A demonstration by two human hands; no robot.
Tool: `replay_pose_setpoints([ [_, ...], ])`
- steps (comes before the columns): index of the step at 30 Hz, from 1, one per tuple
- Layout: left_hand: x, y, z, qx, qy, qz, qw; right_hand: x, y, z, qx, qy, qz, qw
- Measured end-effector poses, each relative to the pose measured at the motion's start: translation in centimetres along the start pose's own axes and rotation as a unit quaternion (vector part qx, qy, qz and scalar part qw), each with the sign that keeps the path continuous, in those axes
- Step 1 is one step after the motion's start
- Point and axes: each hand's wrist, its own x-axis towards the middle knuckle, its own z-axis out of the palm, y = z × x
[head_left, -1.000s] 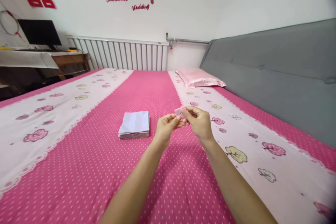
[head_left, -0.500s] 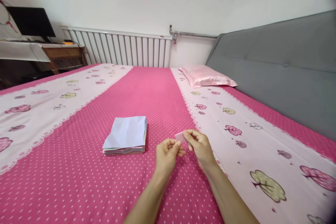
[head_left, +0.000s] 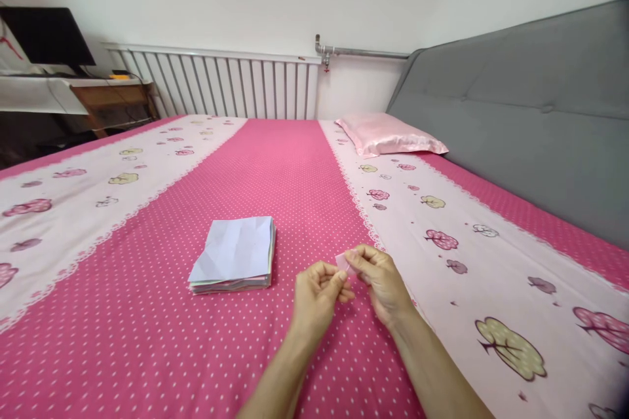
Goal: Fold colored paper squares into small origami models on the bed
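My left hand [head_left: 317,294] and my right hand [head_left: 381,281] meet over the pink dotted bedspread [head_left: 147,340]. Both pinch a small folded piece of pink paper [head_left: 344,263] between their fingertips, just above the cloth. Most of the paper is hidden by my fingers. A stack of square paper sheets [head_left: 234,254], pale lilac on top, lies on the bed to the left of my hands, a hand's width away.
A pink satin pillow [head_left: 388,136] lies at the far right of the bed, next to the grey padded headboard [head_left: 531,111]. A white radiator [head_left: 221,88] lines the back wall. A wooden desk with a dark monitor [head_left: 46,36] stands far left.
My hands with the pink paper have come lower and nearer to me, down close to the bedspread. The view has tilted downward. The paper stack has not moved.
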Motion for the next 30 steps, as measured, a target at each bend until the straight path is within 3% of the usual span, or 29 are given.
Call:
replay_pose_setpoints([
  [4,0.3,-0.2,-0.1,-0.006,0.023,-0.013,1.000,0.2,0.1,0.0,-0.026,0.000,0.018,1.000],
  [12,0.5,-0.4,-0.1,-0.011,0.011,-0.017,1.000,0.3,0.3,0.1,-0.046,0.037,-0.037,0.998],
  [19,1.0,-0.7,-1.1,-0.014,0.047,0.008,0.999,0.2,0.1,0.1,-0.066,-0.042,-0.048,0.996],
  [25,1.5,-0.3,-2.3,0.088,0.067,0.115,0.987,0.2,0.5,-0.1,-0.164,-0.047,-0.107,0.980],
  [30,1.3,-0.3,-2.5,0.168,0.052,0.145,0.974,0.0,0.5,0.2,-0.188,-0.081,-0.116,0.972],
])
